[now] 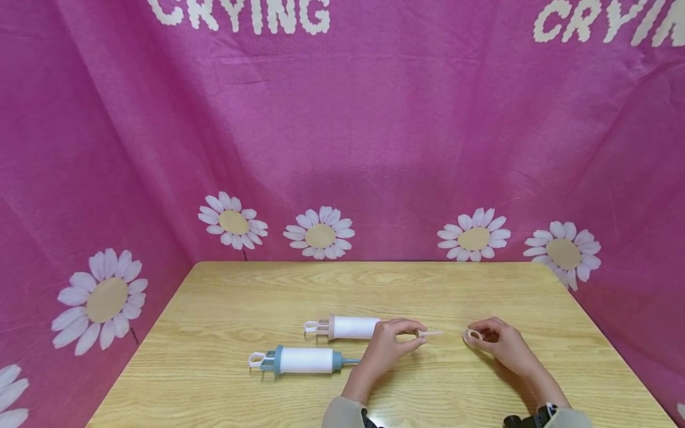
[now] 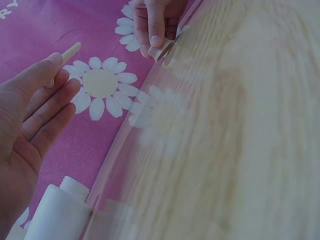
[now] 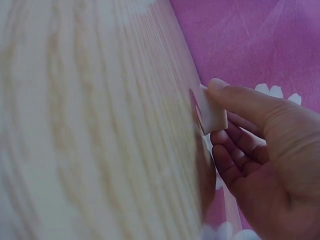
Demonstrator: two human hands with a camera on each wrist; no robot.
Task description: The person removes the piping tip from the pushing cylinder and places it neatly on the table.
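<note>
My left hand [image 1: 386,348] pinches a small cream tapered nozzle [image 1: 434,332] between thumb and fingers, its thin tip pointing right. In the left wrist view, the nozzle [image 2: 71,53] sticks up past the thumb. My right hand [image 1: 505,346] grips a beige ring-shaped collar [image 1: 473,337] at the tabletop; in the right wrist view the collar [image 3: 213,110] stands on edge under the thumb. Behind my left hand lies a white syringe-like tube [image 1: 355,327] with a beige end and looped handle. Its threaded neck [image 2: 75,187] is bare in the left wrist view.
A second white tube [image 1: 306,360] with blue-green ends, a looped handle and a thin blue-green nozzle [image 1: 350,361] lies nearer me on the left. The wooden table [image 1: 241,297] is backed by a pink cloth [image 1: 374,148] with printed daisies.
</note>
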